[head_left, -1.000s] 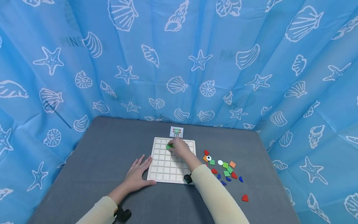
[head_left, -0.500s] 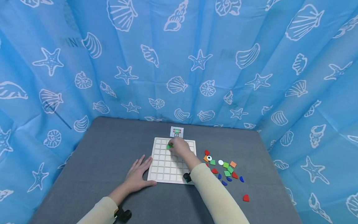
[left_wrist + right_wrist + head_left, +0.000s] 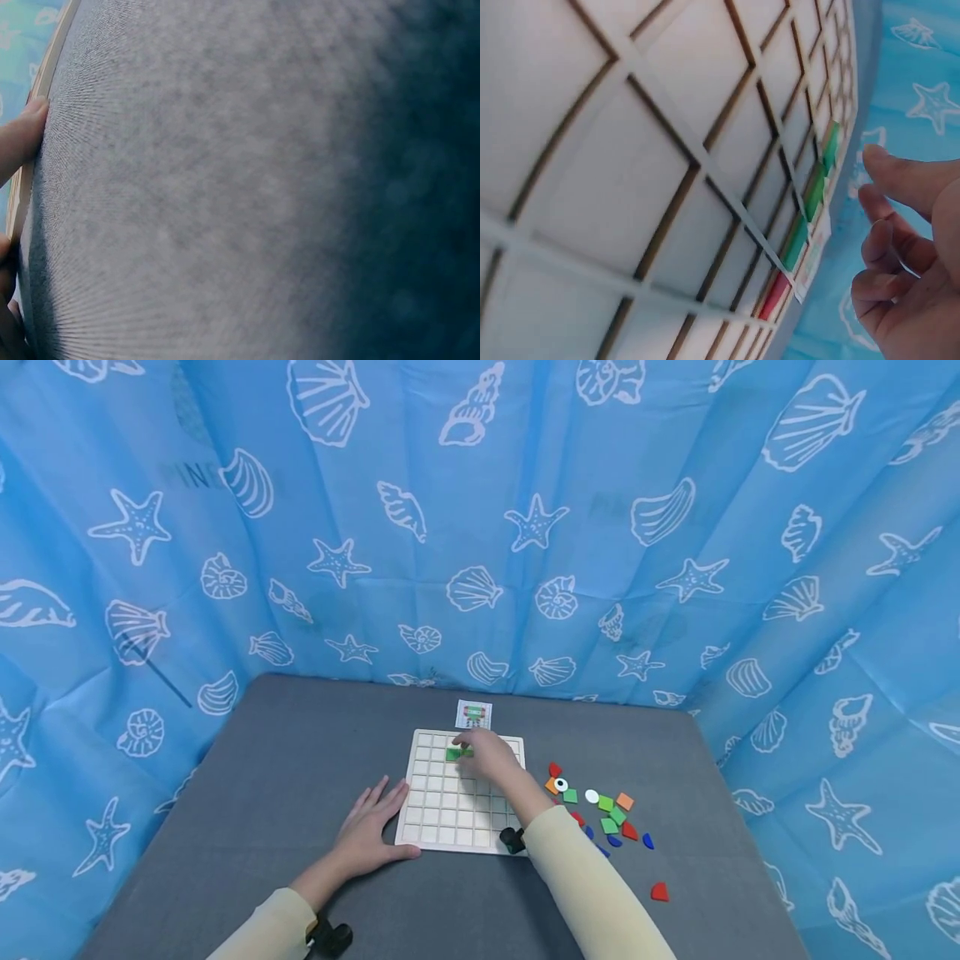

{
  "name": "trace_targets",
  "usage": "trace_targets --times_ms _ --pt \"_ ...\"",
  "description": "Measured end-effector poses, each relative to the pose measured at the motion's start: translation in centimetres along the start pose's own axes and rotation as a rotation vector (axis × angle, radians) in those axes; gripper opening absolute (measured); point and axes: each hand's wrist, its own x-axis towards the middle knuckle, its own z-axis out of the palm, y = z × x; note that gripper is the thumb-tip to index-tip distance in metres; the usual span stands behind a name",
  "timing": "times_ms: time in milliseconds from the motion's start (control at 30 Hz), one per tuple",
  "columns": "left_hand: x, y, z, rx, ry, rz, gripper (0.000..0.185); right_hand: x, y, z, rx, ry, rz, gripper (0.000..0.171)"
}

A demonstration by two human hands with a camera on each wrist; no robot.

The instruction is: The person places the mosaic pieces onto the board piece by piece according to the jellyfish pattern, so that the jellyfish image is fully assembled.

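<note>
A white grid board [image 3: 433, 817] with raised cell lines lies on the table. My left hand [image 3: 369, 833] has its fingers spread at the board's left side, the thumb [image 3: 26, 131] against its edge in the left wrist view. Over the upper part of the board is my right hand [image 3: 486, 755], fingers loosely bent and holding nothing. Just under its fingertips sits a green square tile [image 3: 453, 754]. The right wrist view has several green tiles [image 3: 815, 199] and a red piece [image 3: 774, 295] in a line in the board's cells, apart from the hand.
A small picture card [image 3: 474, 713] lies behind the board. Right of the board are scattered loose pieces: green squares [image 3: 609, 826], orange squares [image 3: 625, 800], white discs [image 3: 592, 796], red pieces [image 3: 659, 892] and blue half-rounds [image 3: 648, 841]. A blue shell-patterned curtain [image 3: 480, 635] hangs behind the table.
My right fingers have let go of the green tile and drawn slightly up and right, so more green shows on the board. The left hand has stayed at the edge.
</note>
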Motion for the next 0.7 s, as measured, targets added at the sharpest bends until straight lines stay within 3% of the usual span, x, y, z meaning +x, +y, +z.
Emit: trace_targets --times_ms 233,467,700 --pt "-0.2 0.0 0.1 -0.007 0.0 0.002 0.118 -2.8 1.3 -0.9 0.106 0.098 -0.047 0.036" --pt "-0.2 -0.2 0.3 -0.012 0.017 0.031 0.116 -5.0 3.7 -2.2 0.059 0.187 -0.031 0.031" --pt "-0.1 -0.2 0.2 0.005 0.001 0.024 0.117 -7.2 6.8 -3.7 0.053 0.199 0.027 0.028"
